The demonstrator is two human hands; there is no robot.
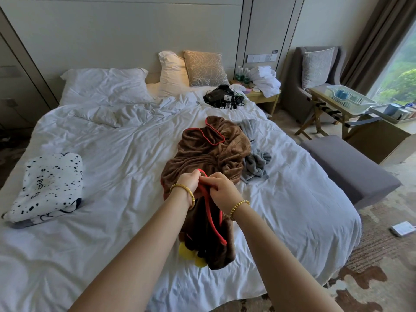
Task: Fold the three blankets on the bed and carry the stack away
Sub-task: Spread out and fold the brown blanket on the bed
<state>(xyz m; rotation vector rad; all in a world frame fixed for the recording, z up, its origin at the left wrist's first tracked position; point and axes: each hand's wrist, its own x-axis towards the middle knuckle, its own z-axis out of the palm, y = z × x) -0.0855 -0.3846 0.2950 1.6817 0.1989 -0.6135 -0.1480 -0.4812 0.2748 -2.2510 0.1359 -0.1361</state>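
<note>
Two hands, one red-trimmed edge: second blanket being started.
Brown blanket [207,152] is pinched by left hand [190,180] and right hand [221,188]; spreading seems needed next, grey blanket [255,163] beyond them untouched.

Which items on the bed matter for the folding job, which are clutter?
Job: brown blanket, gripped by left hand and right hand; grey blanket; spotted blanket, already folded.
Clutter: pillows, black electronics.

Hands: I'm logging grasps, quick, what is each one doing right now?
Left hand: closed, gripping the red trim of the brown blanket.
Right hand: closed, pinching the same trim beside it.
</note>
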